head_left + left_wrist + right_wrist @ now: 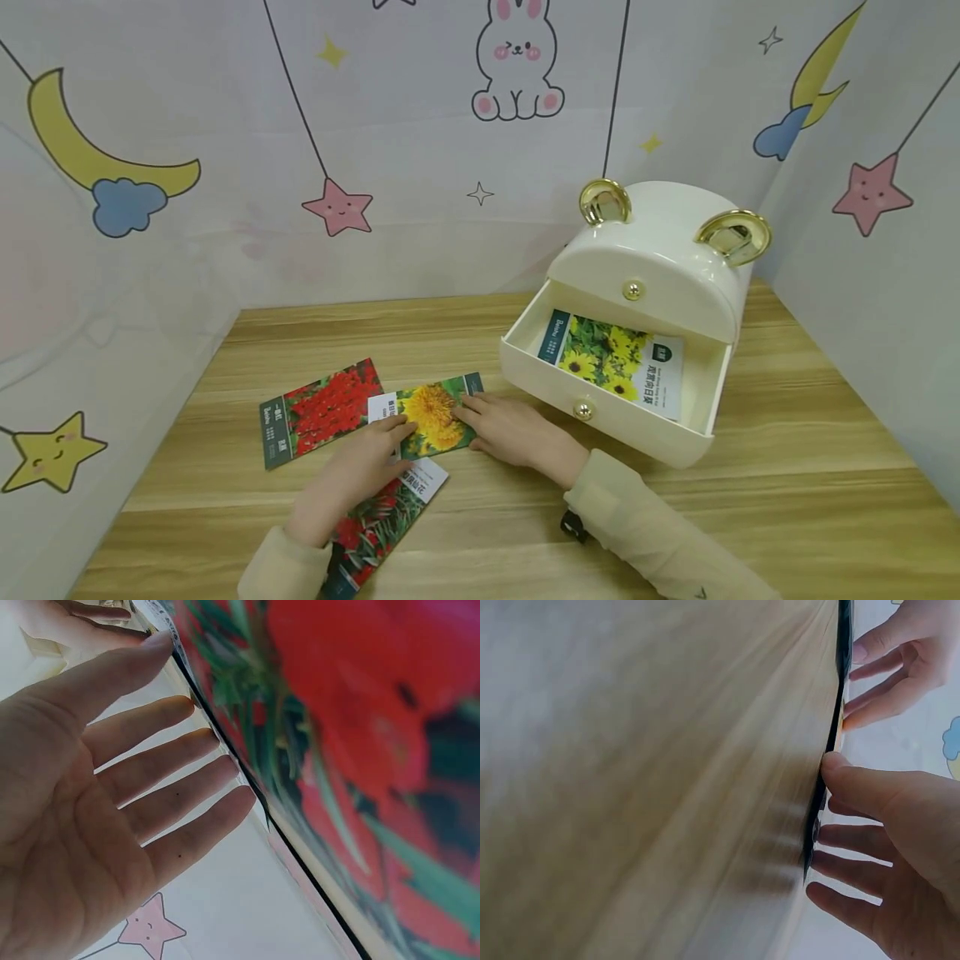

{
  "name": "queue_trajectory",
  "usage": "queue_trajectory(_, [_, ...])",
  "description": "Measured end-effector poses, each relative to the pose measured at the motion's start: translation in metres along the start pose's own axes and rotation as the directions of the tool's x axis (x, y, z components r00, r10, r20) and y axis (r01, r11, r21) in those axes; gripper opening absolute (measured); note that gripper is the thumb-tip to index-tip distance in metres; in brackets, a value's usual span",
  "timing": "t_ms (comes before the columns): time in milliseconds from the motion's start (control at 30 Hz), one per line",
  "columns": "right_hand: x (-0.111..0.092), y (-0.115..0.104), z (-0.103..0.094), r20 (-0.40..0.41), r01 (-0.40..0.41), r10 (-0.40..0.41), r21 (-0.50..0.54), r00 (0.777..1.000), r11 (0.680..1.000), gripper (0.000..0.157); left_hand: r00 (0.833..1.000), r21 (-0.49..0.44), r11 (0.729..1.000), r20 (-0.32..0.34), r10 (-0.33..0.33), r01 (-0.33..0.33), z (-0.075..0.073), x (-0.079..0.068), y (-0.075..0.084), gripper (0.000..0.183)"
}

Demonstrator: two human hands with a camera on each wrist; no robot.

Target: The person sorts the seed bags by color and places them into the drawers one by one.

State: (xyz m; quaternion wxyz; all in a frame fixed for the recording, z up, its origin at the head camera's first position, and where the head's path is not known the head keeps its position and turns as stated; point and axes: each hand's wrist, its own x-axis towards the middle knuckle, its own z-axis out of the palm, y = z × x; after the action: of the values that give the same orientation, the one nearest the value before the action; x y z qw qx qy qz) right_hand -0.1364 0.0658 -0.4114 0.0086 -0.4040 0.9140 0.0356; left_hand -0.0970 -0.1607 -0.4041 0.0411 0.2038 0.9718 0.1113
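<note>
A seed packet with orange-yellow blooms lies flat on the wooden table. My left hand touches its left end with extended fingertips. On the packet's right end rest the fingertips of my right hand. In the right wrist view, the right thumb and fingers lie along the packet's dark edge without curling round it. To the left is a red-flower packet. Another red-flower packet with green leaves sits partly under my left forearm; its red blooms fill the right of the left wrist view.
A white bear-eared box stands at the back right. Its lower drawer is pulled out and holds a yellow-flower packet. Behind the table hangs a curtain printed with a rabbit, stars and moons.
</note>
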Motion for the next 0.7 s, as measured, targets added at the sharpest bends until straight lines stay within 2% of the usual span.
queue_trajectory(200, [0.001, 0.0021, 0.0003, -0.036, 0.024, -0.024, -0.019, 0.999, 1.0, 0.05, 1.0, -0.031, 0.999, 0.006, -0.022, 0.022, 0.0001, 0.0014, -0.0014, 0.047])
queue_trajectory(433, [0.0012, 0.0013, -0.0027, -0.108, 0.047, -0.047, -0.006, 0.993, 0.999, 0.023, 0.999, -0.021, 0.999, 0.02, -0.031, 0.031, -0.0006, 0.0038, -0.0016, 0.05])
queue_trajectory(567, [0.0005, 0.0004, -0.0041, -0.121, 0.043, -0.046, -0.033, 0.992, 0.999, 0.021, 0.999, -0.02, 0.999, 0.036, -0.032, 0.032, -0.0021, 0.0032, 0.0008, 0.047])
queue_trajectory(700, [0.0006, 0.0002, -0.0062, -0.113, 0.024, -0.024, -0.001, 0.993, 1.0, 0.013, 0.999, -0.023, 0.999, 0.044, -0.022, 0.023, -0.0042, 0.0007, 0.0079, 0.04])
